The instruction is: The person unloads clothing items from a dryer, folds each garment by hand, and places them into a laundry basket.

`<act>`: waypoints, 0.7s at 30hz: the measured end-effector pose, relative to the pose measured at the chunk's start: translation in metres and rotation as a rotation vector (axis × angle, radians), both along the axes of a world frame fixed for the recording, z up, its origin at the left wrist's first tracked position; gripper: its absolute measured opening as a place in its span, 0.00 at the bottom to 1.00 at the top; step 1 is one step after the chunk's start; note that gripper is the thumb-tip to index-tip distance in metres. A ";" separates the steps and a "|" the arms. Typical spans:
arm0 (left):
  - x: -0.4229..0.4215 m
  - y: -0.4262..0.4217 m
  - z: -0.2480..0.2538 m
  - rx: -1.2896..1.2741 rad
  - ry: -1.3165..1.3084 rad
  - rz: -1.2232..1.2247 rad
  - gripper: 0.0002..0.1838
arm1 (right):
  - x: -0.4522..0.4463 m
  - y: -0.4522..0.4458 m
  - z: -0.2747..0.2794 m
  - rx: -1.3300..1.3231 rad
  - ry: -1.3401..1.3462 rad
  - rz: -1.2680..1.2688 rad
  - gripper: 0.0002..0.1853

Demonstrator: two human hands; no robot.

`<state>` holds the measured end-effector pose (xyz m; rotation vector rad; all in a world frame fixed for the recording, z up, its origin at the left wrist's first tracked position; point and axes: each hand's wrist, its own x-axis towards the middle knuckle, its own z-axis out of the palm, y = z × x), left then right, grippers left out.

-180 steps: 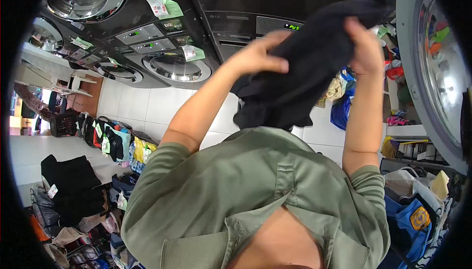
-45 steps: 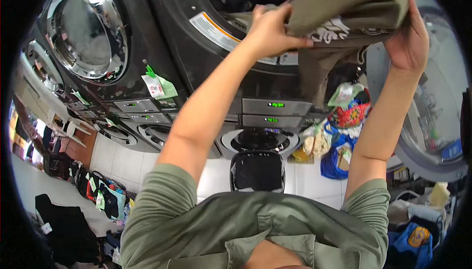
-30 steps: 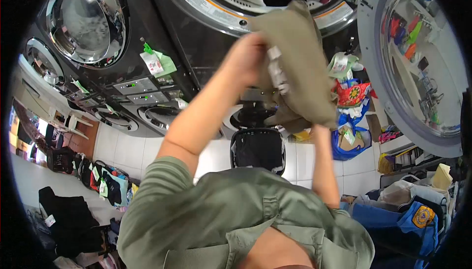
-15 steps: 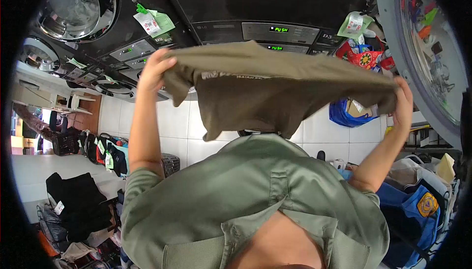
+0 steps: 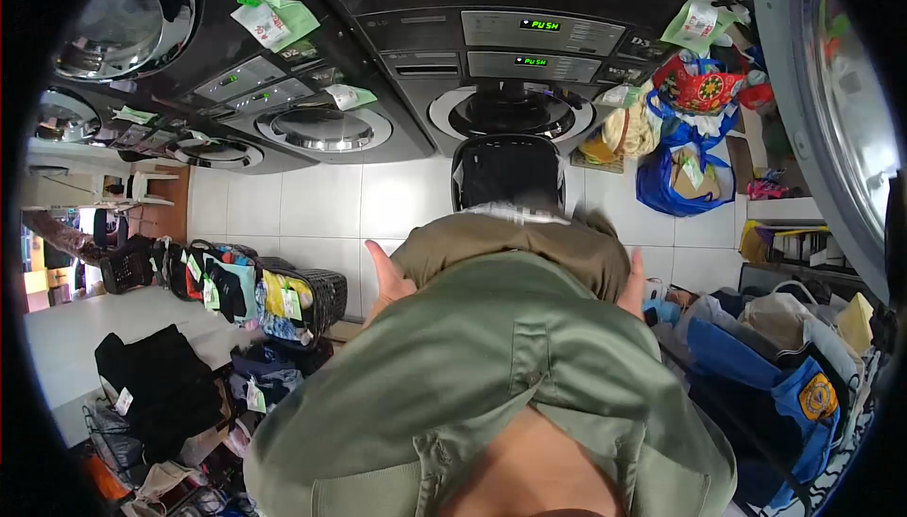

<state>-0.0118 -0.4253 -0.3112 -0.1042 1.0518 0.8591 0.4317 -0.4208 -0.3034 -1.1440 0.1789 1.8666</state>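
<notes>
An olive-brown T-shirt [image 5: 529, 245] hangs low in front of my waist, bunched and blurred, with a strip of white print along its upper part. My left hand [image 5: 385, 283] is at its left side, thumb sticking up and the other fingers hidden by cloth and my own shirt. At the opposite side my right hand [image 5: 634, 286] also shows mainly its thumb, pressed close to the fabric. Both hands appear closed on the T-shirt's edges. Just beyond the cloth stands a black basket [image 5: 508, 172] on the floor.
Black front-loading machines [image 5: 510, 113] line the far side. An open round door [image 5: 836, 120] juts in at right. Blue bags [image 5: 685, 182] stand on the tiles. Clothes heap up at right [image 5: 784, 375]; a filled black basket [image 5: 312, 300] and dark folded clothes [image 5: 156, 385] are at left.
Both hands have come down and inward from a wide, raised stretch, bringing the T-shirt from in front of the machines to my waist. The black basket and lower machine doors now show.
</notes>
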 end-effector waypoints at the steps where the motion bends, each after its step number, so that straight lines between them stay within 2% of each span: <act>1: -0.004 -0.004 -0.004 0.004 -0.012 -0.021 0.51 | -0.001 0.009 0.005 0.042 0.024 -0.011 0.17; 3: -0.019 -0.006 -0.010 0.047 -0.093 -0.072 0.50 | 0.009 0.037 0.027 0.171 -0.025 -0.042 0.18; 4: -0.031 -0.006 -0.022 0.096 -0.349 -0.117 0.50 | 0.016 0.053 0.041 0.239 -0.061 -0.059 0.19; 5: -0.047 -0.010 -0.044 0.089 -0.837 -0.255 0.46 | 0.024 0.061 0.057 0.337 -0.033 -0.006 0.20; 6: -0.040 -0.006 -0.019 0.088 -0.833 -0.258 0.46 | 0.029 0.070 0.072 0.445 -0.003 0.041 0.20; 8: -0.002 0.010 0.067 -0.130 0.002 -0.351 0.39 | 0.026 0.082 0.094 0.442 -0.081 0.016 0.20; 9: 0.005 0.016 0.074 -0.019 0.034 -0.335 0.31 | 0.024 0.087 0.105 0.434 -0.160 -0.003 0.20; 10: 0.004 0.026 0.065 -0.023 0.036 -0.339 0.31 | 0.016 0.095 0.123 0.430 -0.159 -0.007 0.20; 12: -0.002 0.054 0.039 -0.041 0.158 -0.313 0.24 | -0.004 0.113 0.148 0.418 -0.334 -0.038 0.19; 14: -0.005 0.102 0.065 -0.019 0.274 -0.173 0.16 | 0.013 0.131 0.140 0.538 -0.236 0.162 0.17; 16: -0.023 0.124 0.053 0.333 0.318 0.067 0.16 | 0.017 0.131 0.142 0.518 -0.291 0.120 0.16; 18: -0.024 0.121 0.076 0.385 0.303 0.070 0.16 | 0.010 0.120 0.144 0.555 -0.443 0.129 0.17; 19: -0.025 0.113 0.084 0.426 0.286 0.073 0.16 | 0.014 0.111 0.128 0.469 -0.425 0.123 0.16; 20: -0.029 0.103 0.080 0.421 0.284 0.075 0.16 | 0.021 0.101 0.105 0.418 -0.460 0.173 0.20; 21: -0.036 0.092 0.071 0.333 0.237 -0.006 0.16 | 0.021 0.085 0.091 0.223 -0.572 0.184 0.24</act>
